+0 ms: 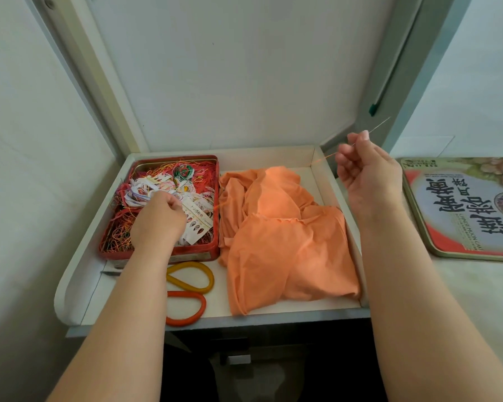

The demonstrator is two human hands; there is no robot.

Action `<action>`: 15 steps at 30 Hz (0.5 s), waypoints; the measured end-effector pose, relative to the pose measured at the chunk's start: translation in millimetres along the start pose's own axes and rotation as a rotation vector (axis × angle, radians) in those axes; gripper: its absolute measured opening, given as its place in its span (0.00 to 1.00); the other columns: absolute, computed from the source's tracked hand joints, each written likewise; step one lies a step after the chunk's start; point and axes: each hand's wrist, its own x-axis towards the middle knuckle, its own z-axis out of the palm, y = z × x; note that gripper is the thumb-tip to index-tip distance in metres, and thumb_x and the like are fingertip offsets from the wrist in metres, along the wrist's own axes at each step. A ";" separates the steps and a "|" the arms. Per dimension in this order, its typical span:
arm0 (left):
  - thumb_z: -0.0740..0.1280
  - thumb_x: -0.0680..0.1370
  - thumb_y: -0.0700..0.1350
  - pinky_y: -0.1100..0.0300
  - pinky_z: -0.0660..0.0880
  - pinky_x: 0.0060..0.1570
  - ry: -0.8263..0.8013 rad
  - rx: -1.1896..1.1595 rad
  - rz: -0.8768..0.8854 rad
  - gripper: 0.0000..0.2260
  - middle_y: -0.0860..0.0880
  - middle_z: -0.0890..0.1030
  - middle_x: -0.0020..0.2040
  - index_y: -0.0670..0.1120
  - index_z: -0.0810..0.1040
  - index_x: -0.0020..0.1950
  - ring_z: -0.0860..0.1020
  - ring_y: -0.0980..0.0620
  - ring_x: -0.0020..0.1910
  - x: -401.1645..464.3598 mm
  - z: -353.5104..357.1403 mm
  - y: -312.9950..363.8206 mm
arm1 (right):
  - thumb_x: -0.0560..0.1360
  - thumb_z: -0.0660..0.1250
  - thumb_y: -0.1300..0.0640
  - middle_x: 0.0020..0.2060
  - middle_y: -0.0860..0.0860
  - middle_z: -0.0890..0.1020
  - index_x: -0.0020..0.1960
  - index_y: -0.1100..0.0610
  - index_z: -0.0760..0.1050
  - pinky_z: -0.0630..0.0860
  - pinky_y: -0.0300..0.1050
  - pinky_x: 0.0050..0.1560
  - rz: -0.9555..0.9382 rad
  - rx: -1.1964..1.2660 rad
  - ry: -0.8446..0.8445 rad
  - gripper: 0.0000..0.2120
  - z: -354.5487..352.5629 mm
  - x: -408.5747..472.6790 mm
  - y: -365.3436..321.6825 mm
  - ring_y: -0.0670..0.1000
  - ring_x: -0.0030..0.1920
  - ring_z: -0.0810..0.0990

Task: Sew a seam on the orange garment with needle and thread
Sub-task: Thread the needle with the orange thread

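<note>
Garment: one orange garment [285, 236], crumpled.
Needle: one needle [378, 125], pinched by right hand [369, 175].
Tin: one red tin [160, 207]; left hand [160, 219] curled in thread tangle [169, 181].
Scissors: one pair of scissors [186, 291].

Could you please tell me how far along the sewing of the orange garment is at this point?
Done: the needle appears threaded; it is pinched in the right hand, with orange thread trailing from it. In hand: the left hand holds thread down in the red tin. Left: the orange garment lies crumpled and untouched, so no stitching has begun.
</note>
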 end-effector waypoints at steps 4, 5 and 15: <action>0.60 0.81 0.48 0.55 0.70 0.37 0.072 0.089 0.087 0.06 0.52 0.80 0.45 0.53 0.77 0.53 0.77 0.45 0.45 -10.1 -0.6 9.6 | 0.82 0.61 0.55 0.33 0.49 0.77 0.43 0.57 0.78 0.78 0.42 0.44 -0.030 -0.026 0.018 0.12 2.7 -1.5 -1.2 0.47 0.36 0.76; 0.61 0.81 0.49 0.52 0.72 0.42 0.079 0.087 0.119 0.08 0.51 0.81 0.51 0.53 0.78 0.55 0.77 0.44 0.50 -12.4 -0.3 13.3 | 0.82 0.59 0.56 0.35 0.51 0.79 0.43 0.58 0.76 0.79 0.45 0.48 -0.011 0.001 -0.014 0.12 4.2 -1.9 -0.8 0.49 0.38 0.78; 0.66 0.78 0.46 0.59 0.72 0.57 -0.254 -0.077 0.448 0.14 0.52 0.81 0.58 0.51 0.78 0.64 0.78 0.52 0.57 -44.2 26.9 58.2 | 0.80 0.62 0.54 0.28 0.42 0.72 0.45 0.53 0.77 0.65 0.32 0.32 -0.468 -0.657 0.174 0.08 11.8 -33.7 -26.4 0.38 0.27 0.69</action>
